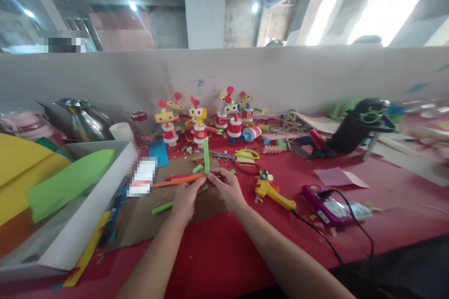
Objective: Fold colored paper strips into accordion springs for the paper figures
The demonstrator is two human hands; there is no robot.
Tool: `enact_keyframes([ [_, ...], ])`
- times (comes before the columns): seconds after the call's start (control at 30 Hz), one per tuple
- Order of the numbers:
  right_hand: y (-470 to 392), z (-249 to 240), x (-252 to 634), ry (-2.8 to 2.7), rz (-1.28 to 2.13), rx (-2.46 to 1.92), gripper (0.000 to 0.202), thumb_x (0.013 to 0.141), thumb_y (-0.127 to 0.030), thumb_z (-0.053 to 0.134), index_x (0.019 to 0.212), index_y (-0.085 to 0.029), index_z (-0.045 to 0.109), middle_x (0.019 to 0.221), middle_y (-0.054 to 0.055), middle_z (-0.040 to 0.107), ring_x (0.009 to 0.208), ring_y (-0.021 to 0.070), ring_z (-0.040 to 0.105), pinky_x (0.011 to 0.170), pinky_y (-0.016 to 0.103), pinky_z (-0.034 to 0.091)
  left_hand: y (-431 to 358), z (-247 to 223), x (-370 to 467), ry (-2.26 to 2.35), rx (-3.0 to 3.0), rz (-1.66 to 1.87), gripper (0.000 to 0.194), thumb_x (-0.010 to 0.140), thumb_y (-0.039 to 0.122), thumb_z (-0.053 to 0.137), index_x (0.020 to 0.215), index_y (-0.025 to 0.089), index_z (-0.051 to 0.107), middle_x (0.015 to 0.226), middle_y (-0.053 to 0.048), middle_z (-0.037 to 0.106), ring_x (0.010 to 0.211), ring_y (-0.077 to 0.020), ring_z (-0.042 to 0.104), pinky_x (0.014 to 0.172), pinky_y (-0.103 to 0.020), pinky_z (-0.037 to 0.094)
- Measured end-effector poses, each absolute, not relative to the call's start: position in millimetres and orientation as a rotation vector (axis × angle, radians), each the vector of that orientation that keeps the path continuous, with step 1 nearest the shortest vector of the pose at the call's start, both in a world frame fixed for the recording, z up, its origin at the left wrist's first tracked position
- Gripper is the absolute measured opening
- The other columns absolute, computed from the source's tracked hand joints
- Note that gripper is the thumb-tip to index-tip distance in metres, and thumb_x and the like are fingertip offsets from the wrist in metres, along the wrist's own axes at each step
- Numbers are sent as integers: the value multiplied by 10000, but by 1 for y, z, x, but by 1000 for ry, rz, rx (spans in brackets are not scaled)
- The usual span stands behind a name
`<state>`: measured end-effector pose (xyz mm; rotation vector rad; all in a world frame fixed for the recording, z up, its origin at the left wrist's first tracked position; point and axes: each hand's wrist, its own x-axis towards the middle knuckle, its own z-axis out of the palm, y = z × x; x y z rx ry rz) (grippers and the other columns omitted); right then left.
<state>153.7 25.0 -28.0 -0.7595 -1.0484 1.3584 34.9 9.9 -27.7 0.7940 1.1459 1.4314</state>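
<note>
My left hand (187,194) and my right hand (226,187) meet above a brown cardboard sheet (140,224). Between their fingertips they pinch two paper strips at one end. The orange strip (178,180) runs out to the left, and the green strip (206,156) stands upright, so the two form a corner. Another green strip (163,207) lies on the cardboard beside my left hand. Beyond my hands lie scissors (247,155) with yellow and red handles. To the right of my right hand rests a yellow glue gun (273,194) with a black cord.
Several paper-cup figures (199,133) with red and yellow parts stand at the back. A white box (84,205) of coloured sheets is at left, near a metal jug (86,121). A purple power strip (326,208) and a black container (351,128) are at right.
</note>
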Motion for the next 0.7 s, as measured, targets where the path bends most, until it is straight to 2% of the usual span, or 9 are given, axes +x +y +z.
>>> enact_keyframes([
  [0.23,23,-24,155,-1096,1318,-746,179,697,-340,720,765,-189,651,692,-4,642,648,128,587,666,274,480,6,-12,38,1035,688,1408,216,528,291,813,631,128,716,591,-47,680,566,-141,598,580,-254,426],
  [0.47,26,-31,155,-1044,1291,-748,176,710,-341,715,773,-185,664,674,-4,638,625,117,570,622,257,455,7,-14,43,915,708,1397,245,569,273,803,751,123,736,698,-66,715,608,-128,607,539,-224,387],
  [0.7,24,-26,156,-1056,1274,-781,162,686,-314,729,753,-177,675,684,1,653,627,124,574,635,265,461,4,-10,43,945,633,1421,226,539,243,819,696,110,728,627,-45,690,593,-112,593,570,-219,420],
])
